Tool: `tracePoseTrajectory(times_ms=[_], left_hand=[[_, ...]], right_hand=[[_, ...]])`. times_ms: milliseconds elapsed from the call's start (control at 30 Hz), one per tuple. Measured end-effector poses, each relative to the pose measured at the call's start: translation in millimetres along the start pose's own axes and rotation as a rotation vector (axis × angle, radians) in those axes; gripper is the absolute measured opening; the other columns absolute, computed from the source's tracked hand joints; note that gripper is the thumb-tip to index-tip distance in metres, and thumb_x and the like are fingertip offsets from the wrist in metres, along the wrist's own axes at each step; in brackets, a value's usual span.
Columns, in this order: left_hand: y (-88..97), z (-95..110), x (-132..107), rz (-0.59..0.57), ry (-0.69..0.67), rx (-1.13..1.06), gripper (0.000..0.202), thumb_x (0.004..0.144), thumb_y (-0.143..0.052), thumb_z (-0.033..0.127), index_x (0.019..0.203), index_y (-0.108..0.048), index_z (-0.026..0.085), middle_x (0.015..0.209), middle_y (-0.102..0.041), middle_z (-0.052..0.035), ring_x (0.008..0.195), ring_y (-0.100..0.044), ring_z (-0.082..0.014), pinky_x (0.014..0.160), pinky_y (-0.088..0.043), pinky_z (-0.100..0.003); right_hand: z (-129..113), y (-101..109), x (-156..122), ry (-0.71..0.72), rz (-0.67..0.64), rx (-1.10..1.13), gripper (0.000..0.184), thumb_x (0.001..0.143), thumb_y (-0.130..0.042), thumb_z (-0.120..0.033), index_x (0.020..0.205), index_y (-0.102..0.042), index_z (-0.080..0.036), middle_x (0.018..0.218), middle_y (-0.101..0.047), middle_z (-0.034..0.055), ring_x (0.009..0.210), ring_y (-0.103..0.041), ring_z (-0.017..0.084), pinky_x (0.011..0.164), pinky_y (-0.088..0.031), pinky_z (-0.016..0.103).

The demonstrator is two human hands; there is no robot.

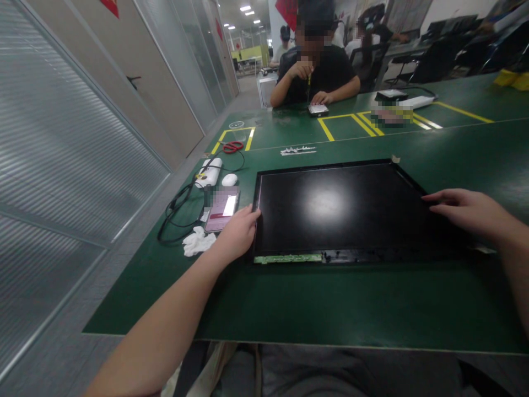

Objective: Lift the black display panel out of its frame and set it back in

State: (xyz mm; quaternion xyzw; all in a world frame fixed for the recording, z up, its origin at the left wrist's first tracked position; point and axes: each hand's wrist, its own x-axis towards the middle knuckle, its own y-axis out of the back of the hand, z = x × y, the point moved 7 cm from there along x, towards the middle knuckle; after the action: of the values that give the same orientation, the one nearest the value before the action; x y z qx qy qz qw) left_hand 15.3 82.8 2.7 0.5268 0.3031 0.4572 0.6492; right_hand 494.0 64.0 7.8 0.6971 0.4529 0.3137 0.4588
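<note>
A flat black display panel (355,215), like a screen with its outer bezel off, lies on the green table in front of me. Light glares off its middle, and a green circuit strip (288,258) runs along the left part of its near edge. My left hand (242,231) grips the panel's left side, fingers closed at the rim. At the opposite side, my right hand (465,210) holds the slanting right edge with thumb and fingertips; the other fingers are partly hidden.
Left of the panel lie a phone (223,209), crumpled white tissue (198,241), a white mouse-like object (229,180), black cables (177,209) and red-handled scissors (233,147). White strips (297,150) lie beyond it. Across the table (330,309), a person (326,71) works on a small device with a screwdriver.
</note>
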Motion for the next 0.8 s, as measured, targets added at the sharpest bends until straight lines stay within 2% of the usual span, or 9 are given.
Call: tracePoseTrajectory(times_ms=[167, 400, 600, 800], left_hand=[[0.2, -1.0, 1.1, -0.027, 0.010, -0.010, 0.049, 0.092, -0.038, 0.012, 0.134, -0.062, 0.010, 0.145, -0.055, -0.0189, 0.140, -0.047, -0.0324, 0.116, -0.038, -0.050], [0.1, -5.9, 1.7, -0.014, 0.025, -0.061, 0.048, 0.089, -0.042, 0.013, 0.133, -0.064, 0.012, 0.147, -0.054, -0.0174, 0.140, -0.046, -0.0328, 0.117, -0.036, -0.050], [5.4, -6.7, -0.3, 0.041, 0.047, -0.116, 0.046, 0.089, -0.047, 0.018, 0.132, -0.064, 0.012, 0.142, -0.060, -0.0170, 0.134, -0.053, -0.0332, 0.115, -0.039, -0.051], [10.9, -4.7, -4.2, 0.075, 0.065, -0.229, 0.056, 0.086, -0.049, 0.013, 0.141, -0.055, 0.016, 0.142, -0.060, -0.0138, 0.127, -0.059, -0.0311, 0.108, -0.045, -0.047]], right_hand=[[6.3, -4.1, 3.8, -0.002, -0.010, 0.017, 0.030, 0.052, -0.048, -0.027, 0.080, -0.059, -0.025, 0.067, -0.057, 0.0013, 0.056, -0.050, 0.014, 0.056, -0.037, 0.030], [3.3, -0.2, 0.0, -0.025, 0.001, -0.002, 0.029, 0.053, -0.049, -0.025, 0.080, -0.060, -0.025, 0.067, -0.057, 0.0015, 0.056, -0.050, 0.014, 0.056, -0.037, 0.031], [3.0, -1.0, 0.4, -0.017, -0.005, -0.006, 0.030, 0.053, -0.048, -0.026, 0.081, -0.059, -0.025, 0.066, -0.057, 0.0010, 0.054, -0.049, 0.013, 0.054, -0.038, 0.030], [8.8, -4.0, 4.4, -0.012, -0.012, 0.009, 0.031, 0.053, -0.049, -0.028, 0.082, -0.059, -0.026, 0.066, -0.057, 0.0003, 0.055, -0.050, 0.013, 0.054, -0.037, 0.030]])
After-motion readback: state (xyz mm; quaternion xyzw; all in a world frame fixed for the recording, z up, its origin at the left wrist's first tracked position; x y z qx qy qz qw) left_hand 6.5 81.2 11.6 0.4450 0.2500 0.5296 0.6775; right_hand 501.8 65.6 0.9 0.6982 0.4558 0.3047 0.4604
